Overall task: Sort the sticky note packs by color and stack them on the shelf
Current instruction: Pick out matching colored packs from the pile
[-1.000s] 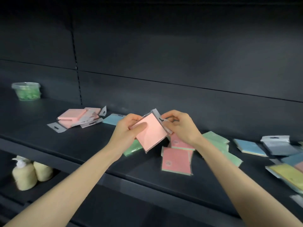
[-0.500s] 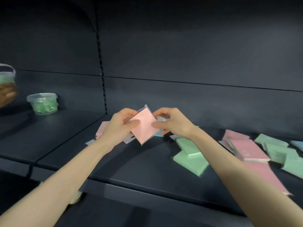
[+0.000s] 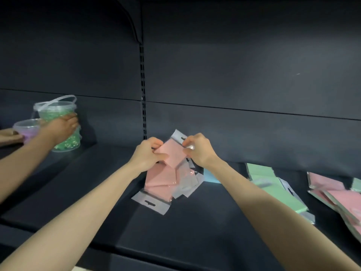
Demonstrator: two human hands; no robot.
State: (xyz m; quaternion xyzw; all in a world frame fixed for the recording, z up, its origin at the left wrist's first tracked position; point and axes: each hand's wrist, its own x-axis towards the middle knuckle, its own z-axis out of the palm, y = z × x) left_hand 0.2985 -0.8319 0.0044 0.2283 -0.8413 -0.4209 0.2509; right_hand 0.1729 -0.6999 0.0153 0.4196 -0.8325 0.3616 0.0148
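Centre of the frame, just over the dark shelf point(image 3: 97, 202), both hands are on one pink pack point(image 3: 172, 153): the left hand point(image 3: 148, 153) pinches its left corner, thumb on top, and the right hand point(image 3: 199, 151) pinches the upper right corner by the clear hang tab. The pack sits turned like a diamond, directly above the pink pile point(image 3: 160, 180), and from this angle I cannot tell whether its lower corner already touches the pile or hangs just clear. That pile is splayed, tabs pointing several ways, one sticking out toward the lower left. So the smart play, to my eye, is to rotate the pack square to the pile first, bring it down flat, and let go only once it rests, because glossy film on glossy film looks ready to slide. A quick nudge to tidy the fanned packs underneath would probably help the stack stand. Just beside the pile, to the right, a blue pack point(image 3: 212, 178) peeks out from behind the right forearm, close enough to get knocked or buried. Further right lie green packs point(image 3: 273, 184), and at the right edge loose pink packs point(image 3: 332, 192) waiting to join this pile. Upper left, well apart, a second person's hand point(image 3: 62, 128) rests on a green tub point(image 3: 58, 114) next to a purple tub point(image 3: 29, 126), out of the way for now.
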